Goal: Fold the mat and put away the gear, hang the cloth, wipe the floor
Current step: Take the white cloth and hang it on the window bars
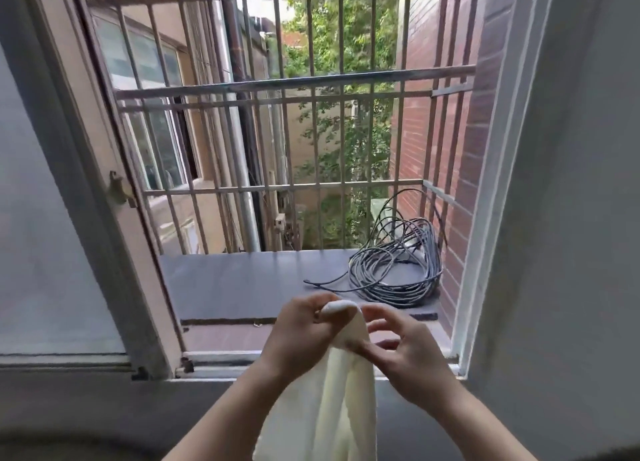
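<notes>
A pale cream cloth hangs down in front of an open window. My left hand is closed around its bunched top end, which pokes out above the fist. My right hand pinches the cloth just beside the left hand, its other fingers spread. Both hands sit low in the middle of the view, just inside the window sill. A horizontal metal rail of the window grille crosses the opening well above and beyond my hands.
Outside, a dark ledge carries a coil of grey cable on its right side. Metal bars close off the opening. The opened window sash stands at the left, a white wall at the right.
</notes>
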`<action>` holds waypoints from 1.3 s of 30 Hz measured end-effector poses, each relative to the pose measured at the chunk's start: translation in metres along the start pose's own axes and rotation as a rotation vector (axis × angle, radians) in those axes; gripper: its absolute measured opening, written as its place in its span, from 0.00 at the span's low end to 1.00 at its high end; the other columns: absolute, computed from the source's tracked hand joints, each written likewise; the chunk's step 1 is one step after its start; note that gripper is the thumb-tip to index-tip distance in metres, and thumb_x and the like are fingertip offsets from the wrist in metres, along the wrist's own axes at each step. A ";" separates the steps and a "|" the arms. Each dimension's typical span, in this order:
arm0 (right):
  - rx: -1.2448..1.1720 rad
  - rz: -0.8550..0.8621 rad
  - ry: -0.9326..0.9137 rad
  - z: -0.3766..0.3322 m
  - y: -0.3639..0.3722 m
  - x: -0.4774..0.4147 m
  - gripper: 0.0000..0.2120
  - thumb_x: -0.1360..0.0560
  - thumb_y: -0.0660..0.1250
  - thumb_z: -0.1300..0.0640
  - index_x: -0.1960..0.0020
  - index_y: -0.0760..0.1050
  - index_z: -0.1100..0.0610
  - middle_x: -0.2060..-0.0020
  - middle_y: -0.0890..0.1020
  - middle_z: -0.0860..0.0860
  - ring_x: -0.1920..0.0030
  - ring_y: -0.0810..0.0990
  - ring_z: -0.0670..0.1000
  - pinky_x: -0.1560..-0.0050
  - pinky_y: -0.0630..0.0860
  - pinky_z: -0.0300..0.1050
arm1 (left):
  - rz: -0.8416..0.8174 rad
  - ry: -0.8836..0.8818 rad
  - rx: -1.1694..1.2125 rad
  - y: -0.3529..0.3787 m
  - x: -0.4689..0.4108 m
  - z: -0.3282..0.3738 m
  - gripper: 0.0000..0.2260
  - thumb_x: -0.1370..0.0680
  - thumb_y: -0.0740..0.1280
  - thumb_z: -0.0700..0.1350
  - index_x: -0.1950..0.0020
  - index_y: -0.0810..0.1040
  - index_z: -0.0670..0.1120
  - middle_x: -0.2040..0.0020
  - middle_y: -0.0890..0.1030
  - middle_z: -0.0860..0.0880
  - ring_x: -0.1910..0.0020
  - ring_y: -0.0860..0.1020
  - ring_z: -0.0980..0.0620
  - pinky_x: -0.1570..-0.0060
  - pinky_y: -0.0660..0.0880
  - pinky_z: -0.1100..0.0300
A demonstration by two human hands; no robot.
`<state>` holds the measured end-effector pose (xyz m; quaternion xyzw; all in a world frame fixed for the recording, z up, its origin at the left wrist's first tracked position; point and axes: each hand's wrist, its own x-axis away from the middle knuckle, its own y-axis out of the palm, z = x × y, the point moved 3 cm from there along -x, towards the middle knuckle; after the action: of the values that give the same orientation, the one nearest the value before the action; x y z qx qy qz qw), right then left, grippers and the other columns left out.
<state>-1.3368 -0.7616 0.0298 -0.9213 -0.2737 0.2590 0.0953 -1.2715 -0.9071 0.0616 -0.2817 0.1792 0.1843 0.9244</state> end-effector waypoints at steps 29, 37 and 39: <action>0.097 -0.016 -0.158 0.005 -0.034 -0.185 0.07 0.32 0.74 0.60 0.64 0.77 0.55 0.72 0.80 0.49 0.73 0.74 0.43 0.73 0.70 0.37 | 0.203 -0.291 -0.072 -0.086 -0.067 -0.064 0.01 0.28 0.71 0.51 0.59 0.83 0.55 0.64 0.84 0.51 0.65 0.77 0.58 0.63 0.71 0.61; -0.069 0.020 -0.063 -0.014 -0.059 -0.212 0.07 0.36 0.77 0.61 0.65 0.79 0.57 0.73 0.80 0.52 0.73 0.75 0.45 0.72 0.72 0.37 | 0.148 -0.176 -0.066 -0.118 -0.111 -0.028 0.08 0.27 0.70 0.38 0.60 0.84 0.51 0.62 0.84 0.55 0.63 0.79 0.63 0.62 0.71 0.72; -0.054 0.026 -0.085 -0.025 -0.063 -0.219 0.06 0.36 0.77 0.61 0.64 0.79 0.58 0.71 0.81 0.53 0.72 0.76 0.46 0.72 0.71 0.37 | 0.134 -0.135 -0.059 -0.124 -0.121 -0.017 0.07 0.27 0.70 0.39 0.59 0.84 0.51 0.61 0.84 0.54 0.62 0.79 0.62 0.61 0.72 0.70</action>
<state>-1.5091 -0.8315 0.1647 -0.9152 -0.2724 0.2918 0.0553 -1.3259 -1.0421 0.1574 -0.2829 0.1296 0.2696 0.9113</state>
